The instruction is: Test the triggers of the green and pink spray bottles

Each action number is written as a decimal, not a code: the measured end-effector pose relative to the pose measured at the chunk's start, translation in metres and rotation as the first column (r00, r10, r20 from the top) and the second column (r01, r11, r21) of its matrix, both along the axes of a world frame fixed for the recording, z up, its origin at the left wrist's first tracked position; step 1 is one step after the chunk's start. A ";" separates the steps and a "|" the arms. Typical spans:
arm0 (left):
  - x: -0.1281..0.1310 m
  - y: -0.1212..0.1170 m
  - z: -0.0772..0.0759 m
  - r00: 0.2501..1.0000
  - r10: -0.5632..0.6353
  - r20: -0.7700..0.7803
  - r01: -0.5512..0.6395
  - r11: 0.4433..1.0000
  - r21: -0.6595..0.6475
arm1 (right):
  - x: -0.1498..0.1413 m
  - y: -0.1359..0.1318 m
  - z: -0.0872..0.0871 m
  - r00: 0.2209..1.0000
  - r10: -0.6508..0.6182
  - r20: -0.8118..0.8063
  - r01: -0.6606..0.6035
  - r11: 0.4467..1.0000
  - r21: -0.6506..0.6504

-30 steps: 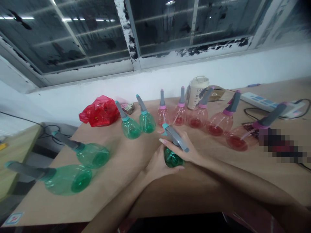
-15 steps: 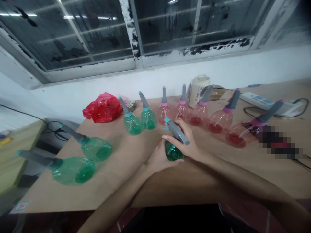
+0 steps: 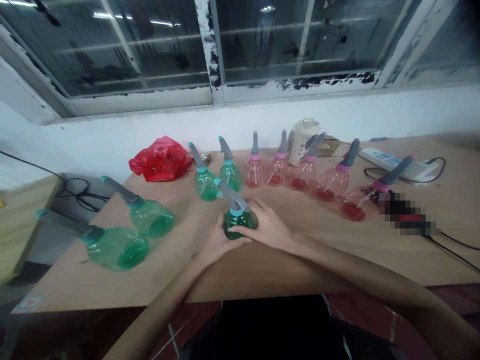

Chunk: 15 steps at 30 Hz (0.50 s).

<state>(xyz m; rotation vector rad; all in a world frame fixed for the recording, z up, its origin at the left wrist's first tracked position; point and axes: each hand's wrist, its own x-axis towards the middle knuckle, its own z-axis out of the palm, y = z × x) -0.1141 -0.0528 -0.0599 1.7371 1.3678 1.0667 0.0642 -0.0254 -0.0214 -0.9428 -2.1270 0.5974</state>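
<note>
In the head view, the left hand (image 3: 217,241) and right hand (image 3: 272,226) are wrapped around a green bottle (image 3: 245,220) at the near middle of the table (image 3: 292,276) — its spray top (image 3: 229,194) is on, so it looks complete, though tightness cannot be told. Four more green bottles (image 3: 152,217) and five pink bottles (image 3: 332,184) wear tops too. Two green ones crowd close behind; a red bag (image 3: 161,159), cup (image 3: 300,142) and power strip (image 3: 386,161) sit clear — farther back.

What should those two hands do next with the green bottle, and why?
Maybe slide the held bottle gently left, toward the gap between the far green bottles and the near-left green bottles. The left hand and right hand both cup it, and it's green like those two pairs.
</note>
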 end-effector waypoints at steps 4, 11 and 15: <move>-0.017 -0.015 0.009 1.000 0.020 0.016 -0.019 1.000 -0.019 | -0.022 -0.002 0.012 0.995 0.053 0.080 -0.056 0.998 0.035; -0.062 -0.060 -0.009 0.967 0.235 0.099 -0.225 0.970 -0.096 | -0.066 0.006 0.019 0.982 0.008 0.190 -0.042 0.984 0.173; -0.093 -0.095 -0.019 0.948 0.317 0.038 -0.314 0.947 -0.073 | -0.093 0.018 0.020 0.974 -0.022 0.226 -0.013 0.988 0.157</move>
